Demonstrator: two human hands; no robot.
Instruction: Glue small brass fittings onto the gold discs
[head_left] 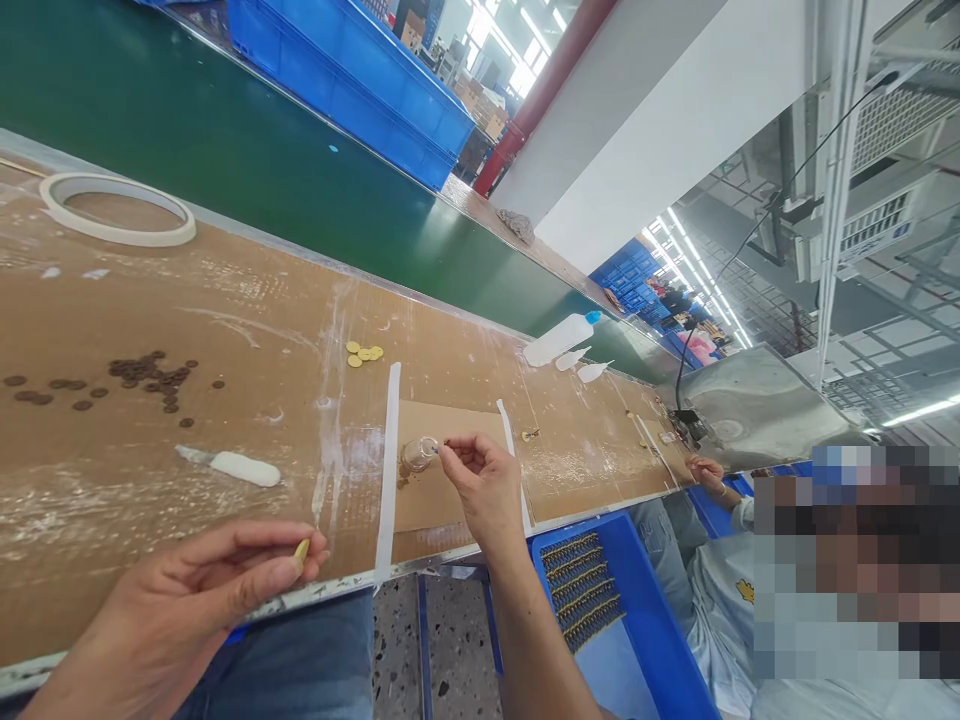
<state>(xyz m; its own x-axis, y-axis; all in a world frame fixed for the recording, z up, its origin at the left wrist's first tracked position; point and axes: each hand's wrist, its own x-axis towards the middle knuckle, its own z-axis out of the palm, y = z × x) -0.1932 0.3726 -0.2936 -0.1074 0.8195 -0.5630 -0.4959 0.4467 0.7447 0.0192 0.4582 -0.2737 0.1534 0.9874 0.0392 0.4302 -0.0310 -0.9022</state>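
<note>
Over the near edge of the bench, my left hand (217, 580) pinches a small yellow disc (301, 550) between thumb and fingertips. My right hand (480, 475) has its thumb and index finger pressed together at the rim of a small clear cup (418, 455). Whatever those fingers hold is too small to make out. Beneath the cup is a cardboard piece (450, 515) with white tape strips (388, 470) along its sides. More yellow discs (364, 353) lie beyond it. Dark brown discs (150, 375) are scattered at the left, near a white-handled blade (244, 468).
A tape roll (120, 235) lies far left. White squeeze bottles (559, 340) lie at the back by the green belt (247, 130). A blue bin (622, 610) with rows of small parts sits below the bench edge. At right a co-worker's hand (709, 472) rests over the bench.
</note>
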